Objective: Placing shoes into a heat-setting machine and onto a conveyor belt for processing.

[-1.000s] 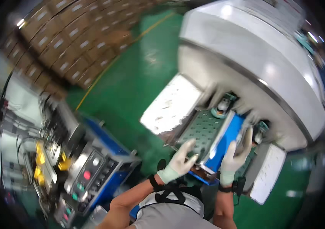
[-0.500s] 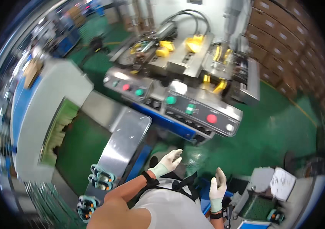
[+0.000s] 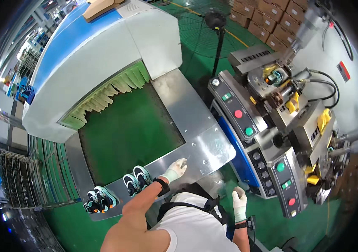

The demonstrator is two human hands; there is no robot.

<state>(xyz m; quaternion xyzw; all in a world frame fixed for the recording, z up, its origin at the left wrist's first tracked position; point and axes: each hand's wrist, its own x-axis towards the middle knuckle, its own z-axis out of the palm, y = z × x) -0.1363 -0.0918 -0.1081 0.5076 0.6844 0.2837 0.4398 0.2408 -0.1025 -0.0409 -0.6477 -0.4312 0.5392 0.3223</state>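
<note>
My left hand [image 3: 175,170], in a pale work glove, hovers over the metal ledge [image 3: 210,147] at the front of a conveyor machine. Its fingers are loosely bent, with nothing visible in them. My right hand [image 3: 240,204], gloved too, is raised beside my body near the press's control panel; its fingers curl loosely and nothing shows in them. Left of my left hand, a pair of black, white and mint sneakers [image 3: 137,180] stands on the ledge. Another similar pair of sneakers [image 3: 101,199] is farther left. Neither hand touches a shoe.
A green conveyor belt [image 3: 128,134] runs under a curtained opening in the white-blue machine [image 3: 103,54]. To the right is a press with button panels [image 3: 240,109] and a shoe [image 3: 274,77] in its far station. A fan [image 3: 216,21], a green rack [image 3: 52,168] and cartons [image 3: 267,21] stand around.
My view has swung left, from the press toward the conveyor, which now fills the middle. My left hand has come over the metal ledge, near the sneakers; the right hand remains raised.
</note>
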